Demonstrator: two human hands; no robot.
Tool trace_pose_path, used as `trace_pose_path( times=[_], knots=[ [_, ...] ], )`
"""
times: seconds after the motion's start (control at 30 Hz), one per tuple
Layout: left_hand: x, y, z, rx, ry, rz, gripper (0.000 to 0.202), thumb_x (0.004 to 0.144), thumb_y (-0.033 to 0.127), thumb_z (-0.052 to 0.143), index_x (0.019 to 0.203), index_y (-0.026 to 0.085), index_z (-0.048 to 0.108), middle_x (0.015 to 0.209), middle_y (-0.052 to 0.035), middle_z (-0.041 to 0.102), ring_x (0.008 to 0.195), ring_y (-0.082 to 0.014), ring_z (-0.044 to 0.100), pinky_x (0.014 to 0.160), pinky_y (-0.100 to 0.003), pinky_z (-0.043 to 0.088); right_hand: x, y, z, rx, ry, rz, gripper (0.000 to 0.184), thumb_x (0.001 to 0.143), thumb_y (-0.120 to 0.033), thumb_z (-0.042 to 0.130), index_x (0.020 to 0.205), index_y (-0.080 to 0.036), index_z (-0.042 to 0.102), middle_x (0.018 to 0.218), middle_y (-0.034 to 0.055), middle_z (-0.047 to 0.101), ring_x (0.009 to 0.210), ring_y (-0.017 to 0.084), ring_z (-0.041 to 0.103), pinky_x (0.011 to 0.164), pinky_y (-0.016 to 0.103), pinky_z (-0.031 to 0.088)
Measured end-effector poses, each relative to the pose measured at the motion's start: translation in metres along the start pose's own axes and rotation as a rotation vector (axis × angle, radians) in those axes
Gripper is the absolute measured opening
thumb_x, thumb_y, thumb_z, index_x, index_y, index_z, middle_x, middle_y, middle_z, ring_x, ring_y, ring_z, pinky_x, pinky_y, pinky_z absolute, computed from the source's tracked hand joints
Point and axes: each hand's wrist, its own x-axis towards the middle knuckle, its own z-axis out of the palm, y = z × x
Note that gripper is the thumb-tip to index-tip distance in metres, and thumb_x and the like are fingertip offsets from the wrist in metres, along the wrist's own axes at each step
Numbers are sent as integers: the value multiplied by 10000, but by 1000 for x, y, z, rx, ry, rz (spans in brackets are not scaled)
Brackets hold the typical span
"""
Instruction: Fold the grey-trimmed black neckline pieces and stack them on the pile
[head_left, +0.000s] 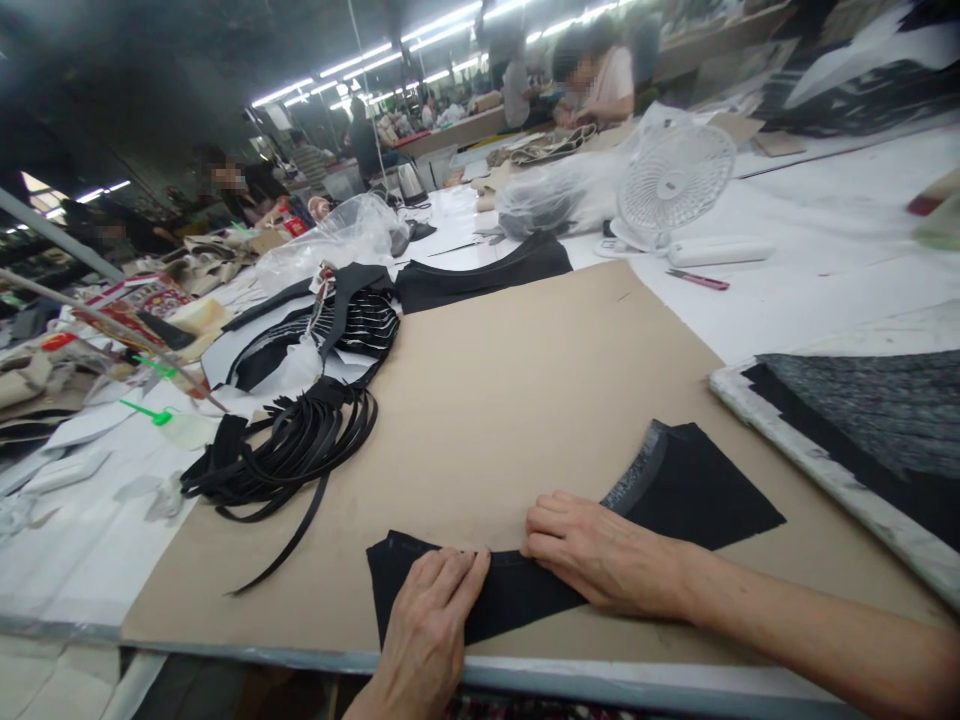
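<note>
A curved piece of black fabric (697,495) lies on a sheet of brown cardboard (510,390) near the table's front edge. My left hand (431,625) rests flat on its left part, fingers stretched out together. My right hand (600,550) presses on the middle of the piece, fingers bent down onto the upper edge. Neither hand lifts the fabric off the cardboard. The piece's right end shows a grey speckled strip (637,475) along its inner curve.
A bundle of black strips (292,445) lies at the left of the cardboard. More black and striped pieces (360,320) lie behind. A stack of grey-black fabric (877,420) sits at right. A white fan (675,180), plastic bags (352,230) and other people are farther back.
</note>
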Motion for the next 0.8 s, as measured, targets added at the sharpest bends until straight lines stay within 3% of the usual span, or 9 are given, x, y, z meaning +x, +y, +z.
trace_pose_path(
  times=[0.2,0.37,0.57,0.8],
  knots=[
    [8,5,-2,51,-74,-7,510,934,142,364,1438,209,402,1019,-86,592,937,-207,525,868,-366,473,-8,5,-5,45,12,20,150,963,-168,425,905,-168,563,908,49,555,853,178,473,778,306,374],
    [10,5,-4,84,-48,13,532,912,90,387,1424,233,425,954,-70,575,881,-186,528,822,-343,464,-19,11,-8,116,26,47,102,930,-150,476,917,-173,574,917,46,560,875,178,481,800,306,373],
    [12,2,2,89,46,60,518,894,45,375,1357,235,512,1134,-94,580,1027,-190,537,881,-329,443,-29,19,-14,141,28,36,93,904,-138,506,940,-182,579,933,45,563,886,180,490,817,313,367],
    [4,-10,-10,58,-34,159,508,895,49,320,1355,165,504,1148,-88,615,1062,-185,538,938,-340,416,-27,7,-10,85,3,12,30,891,-171,539,878,-187,561,896,37,573,869,185,495,791,320,355]
  ],
)
